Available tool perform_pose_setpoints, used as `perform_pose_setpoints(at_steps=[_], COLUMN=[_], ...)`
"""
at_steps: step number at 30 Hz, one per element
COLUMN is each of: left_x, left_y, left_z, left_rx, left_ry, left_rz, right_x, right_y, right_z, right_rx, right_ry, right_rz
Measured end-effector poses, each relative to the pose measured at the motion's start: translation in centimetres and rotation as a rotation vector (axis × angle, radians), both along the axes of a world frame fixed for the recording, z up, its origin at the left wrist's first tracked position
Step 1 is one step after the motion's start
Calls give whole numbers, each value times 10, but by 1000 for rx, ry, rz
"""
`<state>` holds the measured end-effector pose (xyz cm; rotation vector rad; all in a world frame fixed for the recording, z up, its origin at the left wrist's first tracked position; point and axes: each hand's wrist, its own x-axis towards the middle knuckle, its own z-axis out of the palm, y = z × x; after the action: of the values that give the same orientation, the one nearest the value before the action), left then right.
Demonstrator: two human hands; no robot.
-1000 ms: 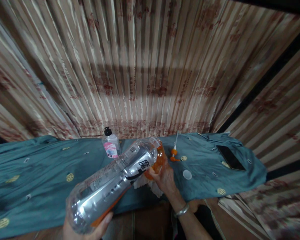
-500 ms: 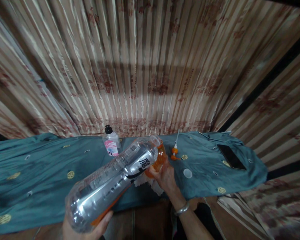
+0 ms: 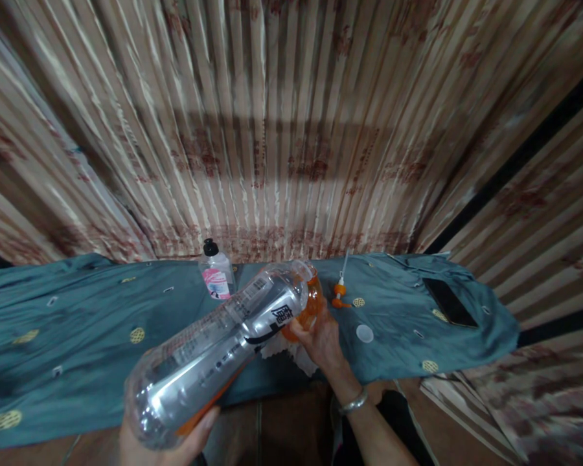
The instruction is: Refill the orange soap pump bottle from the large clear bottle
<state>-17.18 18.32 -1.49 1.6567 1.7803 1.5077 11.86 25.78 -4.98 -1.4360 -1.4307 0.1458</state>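
A large clear bottle (image 3: 214,356) with a silver label and dark lettering lies tilted across the middle, its mouth raised to the upper right. My left hand (image 3: 175,440) is wrapped round its lower end from below. My right hand (image 3: 320,340) grips a smaller orange see-through bottle (image 3: 312,301). The clear bottle's mouth is at the top of the orange bottle; whether they touch is hard to tell. A white crumpled tissue (image 3: 304,359) is on the cloth below the orange bottle.
On the green cloth (image 3: 92,310) stand a clear bottle with pink label and black cap (image 3: 217,275), an orange pump top (image 3: 339,294), a round translucent disc (image 3: 364,333) and a black phone (image 3: 449,303). Striped curtains (image 3: 291,129) hang behind.
The clear bottle has rolled slightly in my left hand, so its lettering sits differently. Both hands keep almost the same places.
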Motion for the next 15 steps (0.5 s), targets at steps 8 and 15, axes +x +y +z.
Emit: perform_pose_setpoints(at_steps=[8, 15], left_x=[-9, -11], left_y=[-1, -2], left_z=[-13, -16], left_rx=[-89, -65], left_ry=[-29, -7], left_rz=[-22, 10], right_x=[1, 1], right_y=[0, 1], right_z=[0, -1], right_rx=[-25, 16], right_ry=[-1, -24], right_rz=[12, 1])
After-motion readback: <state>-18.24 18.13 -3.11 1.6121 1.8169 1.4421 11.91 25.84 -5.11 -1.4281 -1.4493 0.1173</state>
